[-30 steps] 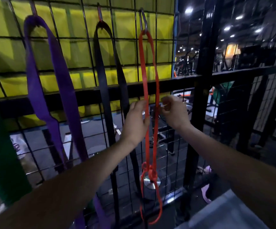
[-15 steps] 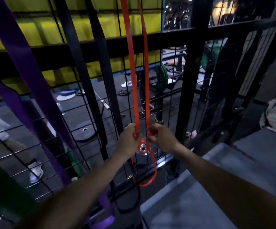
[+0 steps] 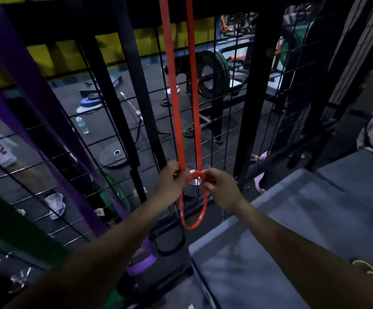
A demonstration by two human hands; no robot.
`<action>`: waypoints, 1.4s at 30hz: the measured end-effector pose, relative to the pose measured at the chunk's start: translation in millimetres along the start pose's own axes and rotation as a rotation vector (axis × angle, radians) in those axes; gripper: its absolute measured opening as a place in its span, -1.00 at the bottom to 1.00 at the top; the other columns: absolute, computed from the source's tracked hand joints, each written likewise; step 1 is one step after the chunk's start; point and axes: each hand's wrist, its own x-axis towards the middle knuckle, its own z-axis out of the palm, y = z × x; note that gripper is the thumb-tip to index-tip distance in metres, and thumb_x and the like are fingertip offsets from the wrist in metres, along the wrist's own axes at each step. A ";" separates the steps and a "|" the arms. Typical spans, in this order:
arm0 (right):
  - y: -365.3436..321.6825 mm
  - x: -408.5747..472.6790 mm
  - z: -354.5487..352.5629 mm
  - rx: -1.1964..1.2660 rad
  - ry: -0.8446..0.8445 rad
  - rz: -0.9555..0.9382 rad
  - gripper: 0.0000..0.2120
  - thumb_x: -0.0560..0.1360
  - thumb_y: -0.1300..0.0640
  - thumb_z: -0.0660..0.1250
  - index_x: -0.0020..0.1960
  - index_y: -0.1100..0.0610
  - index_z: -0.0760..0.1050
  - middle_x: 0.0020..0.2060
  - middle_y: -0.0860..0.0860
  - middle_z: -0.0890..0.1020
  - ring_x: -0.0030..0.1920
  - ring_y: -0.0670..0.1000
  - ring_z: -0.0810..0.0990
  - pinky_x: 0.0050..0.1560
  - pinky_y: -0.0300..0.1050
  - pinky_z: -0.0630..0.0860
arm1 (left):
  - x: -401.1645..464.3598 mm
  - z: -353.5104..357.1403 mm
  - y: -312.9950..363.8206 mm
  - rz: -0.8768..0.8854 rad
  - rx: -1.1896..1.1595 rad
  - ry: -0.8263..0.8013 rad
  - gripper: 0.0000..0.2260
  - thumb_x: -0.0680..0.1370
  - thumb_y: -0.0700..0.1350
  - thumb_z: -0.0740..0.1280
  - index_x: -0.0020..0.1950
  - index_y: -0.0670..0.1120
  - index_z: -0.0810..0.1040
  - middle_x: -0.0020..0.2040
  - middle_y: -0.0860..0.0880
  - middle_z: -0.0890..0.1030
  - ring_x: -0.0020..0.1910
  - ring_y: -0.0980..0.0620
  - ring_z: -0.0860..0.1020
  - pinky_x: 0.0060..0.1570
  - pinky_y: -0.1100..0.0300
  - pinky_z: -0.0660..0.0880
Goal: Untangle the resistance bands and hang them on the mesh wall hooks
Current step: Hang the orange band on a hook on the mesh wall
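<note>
Pretty dim gym here. Through the black wire grid you get a dark rubber floor (image 3: 105, 130) littered with stuff: a flat black weight plate (image 3: 113, 155), a blue plate (image 3: 90, 101), a water bottle (image 3: 82, 125), and a barbell (image 3: 132, 107). Yellow wall padding (image 3: 47, 56) runs along the back. A green-rimmed plate (image 3: 214, 76) stands upright on a rack. Grey padded box (image 3: 281, 230) sits bottom right.

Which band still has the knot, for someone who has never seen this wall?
Start at the black mesh wall and scan its hanging bands: purple band leftmost, black band next, then the red band. It is the thinnest, and the only one with a small twisted loop near its bottom, pinched by the left hand and right hand.
</note>
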 end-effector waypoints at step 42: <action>12.1 -58.9 -3.5 -0.128 -0.280 0.109 -0.73 0.57 0.26 0.12 -0.27 0.14 0.44 -0.37 0.03 0.43 -0.44 -0.12 0.38 -0.34 -0.26 0.28 | -94.5 20.4 19.8 -0.106 -0.049 0.097 -0.88 0.56 -0.16 0.29 0.02 -0.19 0.53 -0.16 -0.02 0.57 -0.26 0.18 0.50 -0.31 0.54 0.37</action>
